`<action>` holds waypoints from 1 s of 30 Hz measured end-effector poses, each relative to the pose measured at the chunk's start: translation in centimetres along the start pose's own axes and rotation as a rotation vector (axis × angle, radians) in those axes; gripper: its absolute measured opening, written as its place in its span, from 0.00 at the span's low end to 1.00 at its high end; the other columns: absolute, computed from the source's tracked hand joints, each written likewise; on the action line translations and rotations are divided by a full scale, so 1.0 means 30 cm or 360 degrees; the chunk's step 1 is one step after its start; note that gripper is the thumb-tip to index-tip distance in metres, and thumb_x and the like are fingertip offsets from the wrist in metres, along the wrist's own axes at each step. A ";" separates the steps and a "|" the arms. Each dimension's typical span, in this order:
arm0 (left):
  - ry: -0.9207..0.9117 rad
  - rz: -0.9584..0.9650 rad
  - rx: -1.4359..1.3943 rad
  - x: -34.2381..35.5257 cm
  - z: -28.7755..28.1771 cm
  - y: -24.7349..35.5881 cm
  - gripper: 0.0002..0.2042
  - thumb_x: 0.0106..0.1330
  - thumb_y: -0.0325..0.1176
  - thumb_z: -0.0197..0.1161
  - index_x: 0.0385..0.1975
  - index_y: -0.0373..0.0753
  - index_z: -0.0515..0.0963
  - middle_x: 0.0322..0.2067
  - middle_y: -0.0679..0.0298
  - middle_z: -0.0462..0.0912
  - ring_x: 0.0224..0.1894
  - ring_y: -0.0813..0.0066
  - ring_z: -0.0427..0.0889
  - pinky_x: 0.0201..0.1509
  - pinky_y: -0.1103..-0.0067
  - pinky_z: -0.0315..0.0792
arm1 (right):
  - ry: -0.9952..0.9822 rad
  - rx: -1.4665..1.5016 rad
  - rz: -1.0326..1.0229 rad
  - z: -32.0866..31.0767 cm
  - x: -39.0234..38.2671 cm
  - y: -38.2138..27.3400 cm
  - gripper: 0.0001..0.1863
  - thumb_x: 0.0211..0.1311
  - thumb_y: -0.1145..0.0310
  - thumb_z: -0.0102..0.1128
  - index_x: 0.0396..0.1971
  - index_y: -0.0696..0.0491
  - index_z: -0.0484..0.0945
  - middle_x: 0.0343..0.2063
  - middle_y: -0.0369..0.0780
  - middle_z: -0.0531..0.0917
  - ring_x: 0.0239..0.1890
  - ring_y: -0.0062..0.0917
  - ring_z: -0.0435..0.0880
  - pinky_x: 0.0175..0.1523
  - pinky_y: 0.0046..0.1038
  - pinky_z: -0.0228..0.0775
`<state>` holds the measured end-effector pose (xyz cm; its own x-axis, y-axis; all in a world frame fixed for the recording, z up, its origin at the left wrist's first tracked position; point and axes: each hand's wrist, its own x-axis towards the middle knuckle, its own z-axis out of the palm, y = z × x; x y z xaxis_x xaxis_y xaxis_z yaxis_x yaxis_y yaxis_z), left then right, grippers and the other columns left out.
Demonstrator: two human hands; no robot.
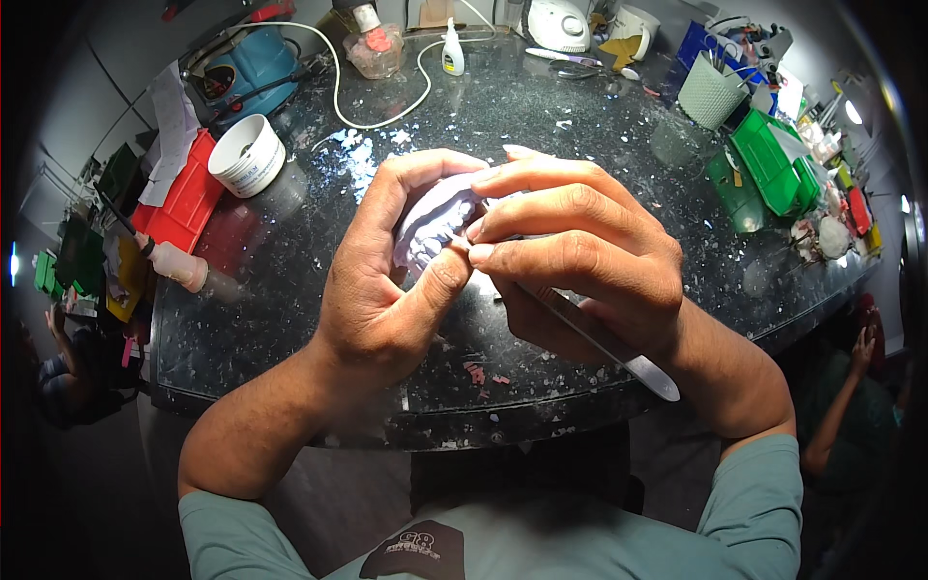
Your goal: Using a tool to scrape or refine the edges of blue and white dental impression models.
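A pale lavender dental cast (422,228) with a row of moulded teeth is held above the black worktop. My left hand (387,280) wraps round it, thumb on the near side by the teeth and fingers over the far side. My right hand (580,242) grips a metal hand tool (619,353), like a dental spatula or carver, its broad rounded end pointing down to the right. The tool's working tip lies among my right fingertips at the teeth and is mostly hidden. Those fingertips also touch the cast.
White shavings (358,159) and pink crumbs (476,373) lie on the worktop (319,338). A white tub (246,157) and red bin (188,198) stand left. Behind are a glass jar (375,50), dropper bottle (452,50) and cable. A tool cup (713,89) and green bin (773,159) sit right.
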<state>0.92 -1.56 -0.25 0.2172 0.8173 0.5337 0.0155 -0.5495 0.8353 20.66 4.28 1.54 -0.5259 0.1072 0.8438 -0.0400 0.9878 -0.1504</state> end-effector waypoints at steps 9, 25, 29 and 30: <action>0.0019 -0.0042 -0.0040 -0.003 0.008 0.020 0.20 0.69 0.24 0.54 0.60 0.33 0.64 0.53 0.59 0.72 0.57 0.75 0.73 0.63 0.76 0.67 | 0.0076 0.0004 -0.0029 0.011 -0.006 0.010 0.14 0.49 0.84 0.69 0.36 0.54 0.83 0.37 0.42 0.86 0.46 0.39 0.88 0.59 0.47 0.77; 0.0157 -0.0286 -0.0729 0.009 0.003 0.001 0.26 0.67 0.40 0.47 0.60 0.27 0.65 0.46 0.54 0.78 0.49 0.68 0.79 0.56 0.71 0.72 | 0.0187 0.0070 0.0095 0.007 -0.017 0.028 0.15 0.46 0.84 0.69 0.37 0.59 0.82 0.36 0.45 0.84 0.39 0.34 0.87 0.45 0.30 0.81; 0.0198 -0.0502 -0.1057 0.022 -0.015 -0.001 0.33 0.67 0.44 0.35 0.63 0.23 0.65 0.47 0.46 0.80 0.49 0.61 0.80 0.53 0.69 0.74 | 0.0237 0.0052 0.0055 0.008 -0.013 0.029 0.14 0.46 0.84 0.69 0.36 0.58 0.82 0.36 0.45 0.84 0.39 0.33 0.87 0.45 0.31 0.81; 0.0200 -0.0502 -0.1058 0.023 -0.017 0.000 0.33 0.67 0.44 0.35 0.63 0.23 0.65 0.47 0.46 0.80 0.49 0.61 0.80 0.53 0.69 0.74 | 0.0181 0.0057 0.0084 -0.002 -0.007 0.022 0.14 0.49 0.85 0.68 0.37 0.58 0.81 0.36 0.46 0.85 0.42 0.35 0.88 0.52 0.39 0.79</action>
<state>0.56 -0.91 0.18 0.1862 0.9545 0.2331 -0.5433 -0.0977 0.8339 20.80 4.91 1.29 -0.4282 0.1728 0.8870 -0.0464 0.9760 -0.2126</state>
